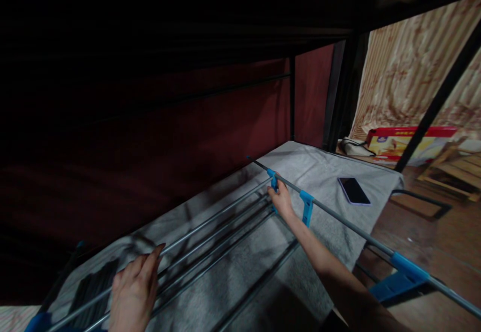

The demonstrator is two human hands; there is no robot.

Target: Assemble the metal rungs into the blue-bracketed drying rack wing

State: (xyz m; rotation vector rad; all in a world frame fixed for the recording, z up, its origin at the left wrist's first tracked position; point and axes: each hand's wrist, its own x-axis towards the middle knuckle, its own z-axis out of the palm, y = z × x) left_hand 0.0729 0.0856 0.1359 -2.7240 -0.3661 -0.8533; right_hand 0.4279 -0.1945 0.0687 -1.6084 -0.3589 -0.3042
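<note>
A rack of grey metal rods (221,217) joined by blue plastic brackets lies across a grey cloth surface. My left hand (134,289) is closed over the uppermost rod at the lower left, its thumb side and fingertips hidden in part. At the rack's far end, my right hand (281,199) grips a blue bracket (271,174) where the rods meet a long cross bar (338,215). Some of its fingers are behind the bracket. Just right of it, a second blue bracket (307,206) hangs from the same bar, and a larger blue bracket (402,274) sits nearer.
A phone (353,191) lies on the grey cloth (300,159). Dark bars (292,99) and a low dark overhead frame surround the surface. Beyond are a patterned curtain (413,66), a red and yellow box (402,144) and a wooden stool (458,169) on the floor.
</note>
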